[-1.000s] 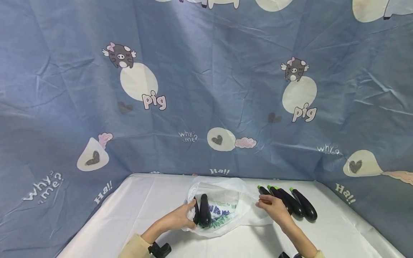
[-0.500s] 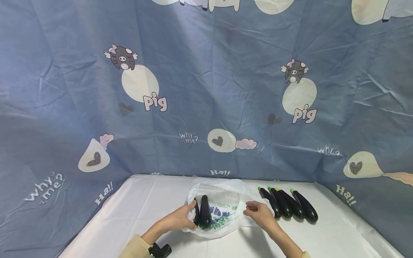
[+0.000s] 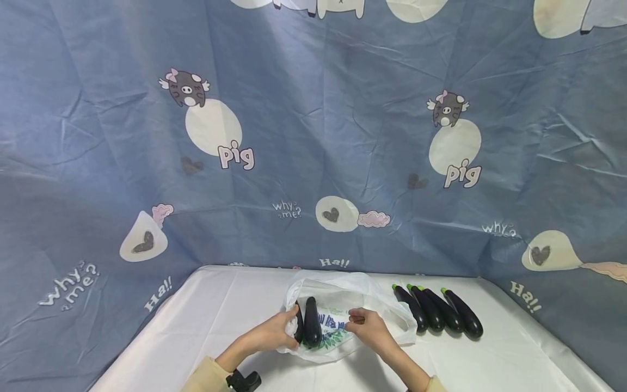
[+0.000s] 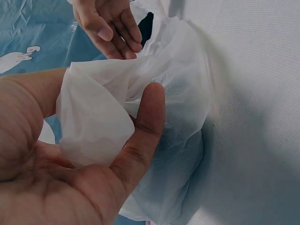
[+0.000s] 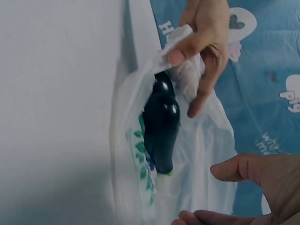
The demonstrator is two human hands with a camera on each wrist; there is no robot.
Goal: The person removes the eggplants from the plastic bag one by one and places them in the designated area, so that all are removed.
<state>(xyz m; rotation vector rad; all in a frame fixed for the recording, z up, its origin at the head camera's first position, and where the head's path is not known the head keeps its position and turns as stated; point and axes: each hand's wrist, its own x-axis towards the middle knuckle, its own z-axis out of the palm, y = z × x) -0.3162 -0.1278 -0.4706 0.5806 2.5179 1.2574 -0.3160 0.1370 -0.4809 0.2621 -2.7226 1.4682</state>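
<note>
White bag [image 3: 338, 300], gripped by left hand [image 3: 277, 331], gapes near the loosely spread right hand [image 3: 370, 329].

"pig", "why me?" and "Ha!!" on blue backdrop [image 3: 313, 158], white bag [image 3: 338, 295] — blue lettering [image 3: 331, 322], not legible

On my head feed I see a creased blue fabric backdrop [image 3: 313, 147] at twelve o'clock, grey winged cartoon pigs [image 3: 186, 93] printed at ten and two, a white cloth-covered table [image 3: 303, 378] at six.
</note>
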